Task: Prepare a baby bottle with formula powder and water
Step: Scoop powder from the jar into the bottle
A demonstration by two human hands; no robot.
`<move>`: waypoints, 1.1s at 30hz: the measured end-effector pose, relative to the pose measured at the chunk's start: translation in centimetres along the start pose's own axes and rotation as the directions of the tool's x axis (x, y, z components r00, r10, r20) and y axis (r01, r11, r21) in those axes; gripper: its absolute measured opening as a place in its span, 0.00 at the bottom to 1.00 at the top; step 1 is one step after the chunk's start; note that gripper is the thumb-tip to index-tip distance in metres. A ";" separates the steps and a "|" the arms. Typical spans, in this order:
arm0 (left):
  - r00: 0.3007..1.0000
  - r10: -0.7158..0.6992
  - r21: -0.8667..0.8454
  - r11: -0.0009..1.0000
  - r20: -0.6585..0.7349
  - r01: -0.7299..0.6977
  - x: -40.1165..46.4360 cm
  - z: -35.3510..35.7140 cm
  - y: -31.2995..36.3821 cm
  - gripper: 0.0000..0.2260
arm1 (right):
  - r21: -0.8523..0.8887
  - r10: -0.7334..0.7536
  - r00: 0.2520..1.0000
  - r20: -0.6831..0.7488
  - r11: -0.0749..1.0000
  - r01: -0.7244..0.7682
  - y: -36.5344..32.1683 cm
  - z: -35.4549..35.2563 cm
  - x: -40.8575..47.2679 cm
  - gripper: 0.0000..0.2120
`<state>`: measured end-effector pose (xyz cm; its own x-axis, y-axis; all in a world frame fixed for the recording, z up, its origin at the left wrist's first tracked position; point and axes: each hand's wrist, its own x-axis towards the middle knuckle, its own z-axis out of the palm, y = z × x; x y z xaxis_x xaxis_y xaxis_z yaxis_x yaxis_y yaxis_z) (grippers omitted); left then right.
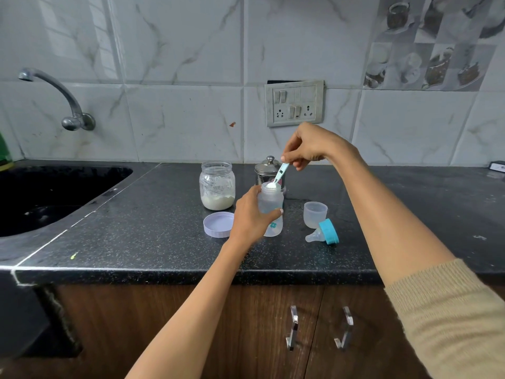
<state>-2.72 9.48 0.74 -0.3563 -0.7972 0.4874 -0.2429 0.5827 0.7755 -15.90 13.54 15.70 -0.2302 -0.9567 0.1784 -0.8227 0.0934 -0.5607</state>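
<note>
A clear baby bottle (272, 199) stands upright and uncapped on the black counter (136, 233). My left hand (250, 217) grips its body from the left. My right hand (306, 146) pinches the handle of a light blue scoop (280, 173), whose bowl, heaped with white powder, sits at the bottle's mouth. The open glass jar of formula powder (217, 186) stands just left of the bottle, with its lilac lid (218, 224) lying on the counter in front of it.
A clear bottle cap (315, 214) and the teal ring with nipple (325, 233) lie right of the bottle. A steel lidded container (266, 168) stands behind it. The sink (46, 198) and tap (58, 97) are at the left, a switchboard (294, 103) on the wall.
</note>
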 end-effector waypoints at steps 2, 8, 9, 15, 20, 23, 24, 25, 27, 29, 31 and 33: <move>1.000 0.007 0.006 1.000 -0.001 -0.007 0.1 -0.1 0.0 0.21 | -0.092 -0.032 0.999 0.020 0.995 0.034 -0.6 -0.1 -0.1 0.06; 1.000 0.001 -0.020 1.000 -0.005 -0.001 0.1 0.0 -0.1 0.22 | -0.261 -0.073 0.993 0.088 0.961 0.093 -2.1 -0.3 0.8 0.07; 1.000 0.002 -0.020 1.000 -0.005 -0.003 0.1 0.0 -0.1 0.22 | -0.266 -0.067 0.991 0.117 0.959 0.096 -2.5 -0.4 0.8 0.07; 1.000 0.007 -0.029 1.000 -0.004 -0.008 0.2 -0.1 -0.2 0.22 | -0.319 -0.097 0.976 0.196 0.935 0.157 -4.1 -0.3 0.7 0.08; 1.000 0.008 -0.037 0.999 0.011 -0.007 0.5 -0.2 -0.6 0.23 | -0.455 -0.148 0.969 0.195 0.862 0.224 -4.4 0.0 0.5 0.07; 1.000 0.013 -0.038 0.999 0.022 -0.012 0.6 -0.3 -0.8 0.24 | -0.508 -0.185 0.969 0.164 0.826 0.244 -4.4 0.3 0.0 0.06; 1.000 0.011 -0.040 0.999 0.024 -0.011 0.6 -0.3 -0.9 0.24 | -0.509 -0.195 0.968 0.157 0.824 0.249 -4.5 0.4 -0.1 0.06; 1.000 0.009 -0.037 0.999 0.024 -0.008 0.7 -0.3 -0.9 0.25 | -0.509 -0.203 0.967 0.153 0.822 0.254 -4.5 0.4 -0.3 0.06; 1.000 0.007 -0.033 0.999 0.023 -0.006 0.8 -0.2 -0.9 0.24 | -0.503 -0.209 0.965 0.156 0.824 0.260 -4.7 0.5 -0.5 0.06; 1.000 0.005 -0.038 0.999 0.021 -0.005 0.9 -0.2 -0.9 0.24 | -0.477 -0.213 0.960 0.181 0.834 0.276 -5.0 0.6 -0.8 0.06; 1.000 0.003 -0.043 0.999 0.018 -0.003 0.9 -0.2 -0.9 0.24 | -0.468 -0.229 0.955 0.190 0.834 0.293 -5.0 0.6 -1.0 0.07; 1.000 0.004 -0.045 0.999 0.021 -0.003 1.0 -0.2 -1.0 0.25 | -0.474 -0.251 0.953 0.170 0.827 0.302 -4.7 0.5 -1.1 0.06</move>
<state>-2.62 8.11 0.54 -0.3765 -0.7914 0.4816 -0.2010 0.5772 0.7914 -11.54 14.06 17.76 0.0753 -0.9821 0.1729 -0.9963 -0.0811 -0.0267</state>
